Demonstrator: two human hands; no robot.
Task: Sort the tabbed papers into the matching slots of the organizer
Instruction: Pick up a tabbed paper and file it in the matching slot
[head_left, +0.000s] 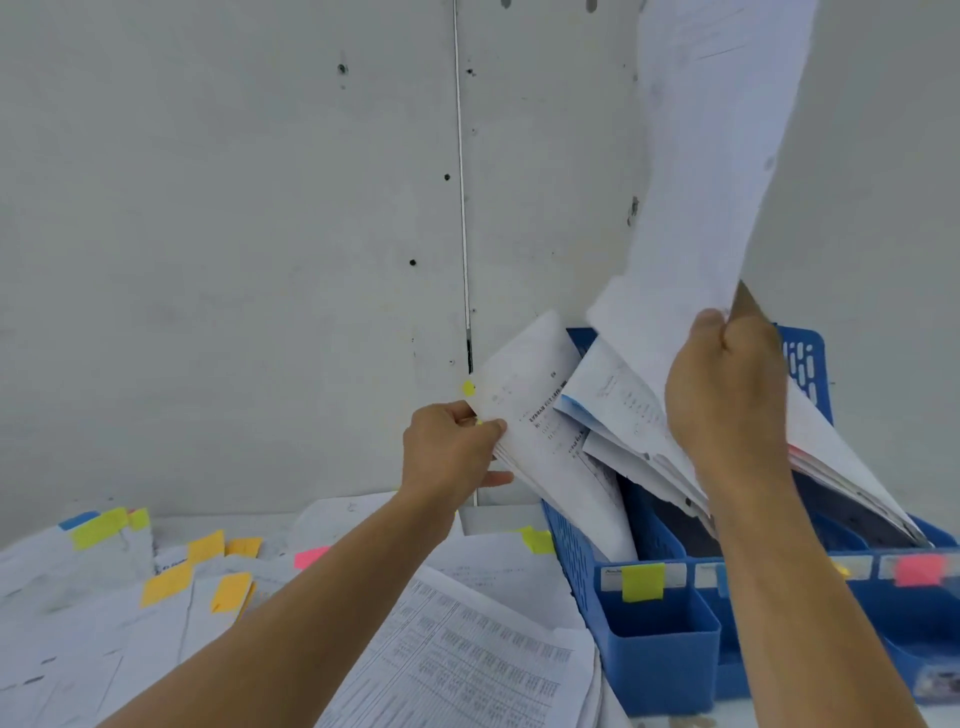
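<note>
A blue organizer (654, 649) stands on the counter (493, 519) at the lower right of the frame, its slots running back toward the pale wall (234, 208). Its front edge carries colored labels: a yellow label (642, 582) on the leftmost slot and a pink label (918, 570) far right. The ones between are partly hidden by the right forearm.

The left hand (452, 447), at center frame, has its grip pinched on the left edge of a bundle of papers (540, 415), thumb on the front face and fingers behind. The bundle stands in the leftmost slot and leans left, out over the organizer's wall. A small yellow tab (468, 388) sticks out of its edge just above the thumb.

The right hand (727, 395), right of center, has its grip closed round the lower end of a white sheet (711, 156). The sheet rises to the top right of the frame, above the organizer. Under that hand more papers (618, 400) fan out of the middle slots, tilted to the left.

Loose papers (467, 665) cover the counter across the lower left, overlapping one another. They carry orange tabs (208, 545), yellow-green tabs (98, 527), a pink tab (310, 557) and a blue tab (78, 519).
</note>
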